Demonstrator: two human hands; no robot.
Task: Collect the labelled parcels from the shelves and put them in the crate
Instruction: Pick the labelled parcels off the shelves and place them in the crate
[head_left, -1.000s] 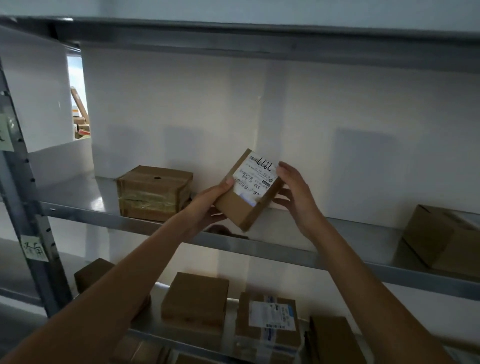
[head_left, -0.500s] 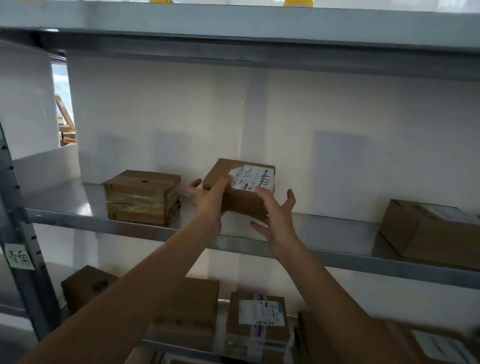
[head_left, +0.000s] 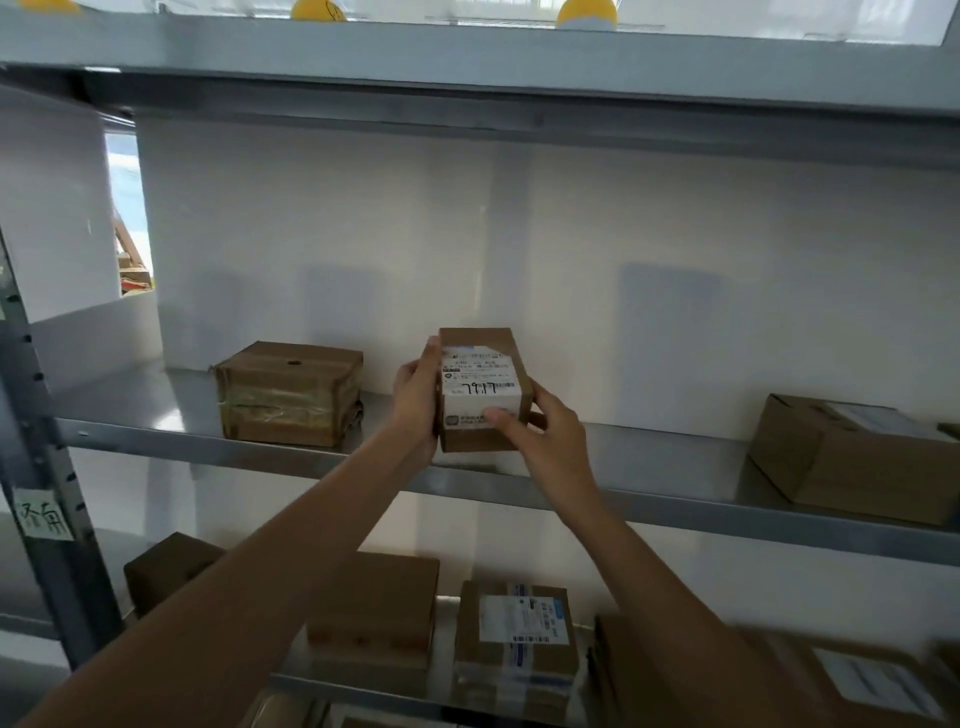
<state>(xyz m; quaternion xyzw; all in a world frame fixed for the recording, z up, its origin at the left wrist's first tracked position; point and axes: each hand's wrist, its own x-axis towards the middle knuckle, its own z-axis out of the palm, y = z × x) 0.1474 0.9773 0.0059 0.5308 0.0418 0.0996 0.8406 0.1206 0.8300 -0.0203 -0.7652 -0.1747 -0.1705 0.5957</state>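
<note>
Since a second ago the labelled parcel (head_left: 480, 389) has turned from tilted to square, label up, low over the middle shelf (head_left: 649, 457). The left hand (head_left: 418, 402) grips its left side and the right hand (head_left: 545, 439) its near right corner, thumb on the label. A taped box (head_left: 291, 392) sits at 9 o'clock, another cardboard box (head_left: 852, 457) at 3 o'clock.

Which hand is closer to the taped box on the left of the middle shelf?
Left. The left hand holds the labelled parcel on the side facing the taped box, apart from it. The right hand is on the parcel's far side, farther away.
</note>
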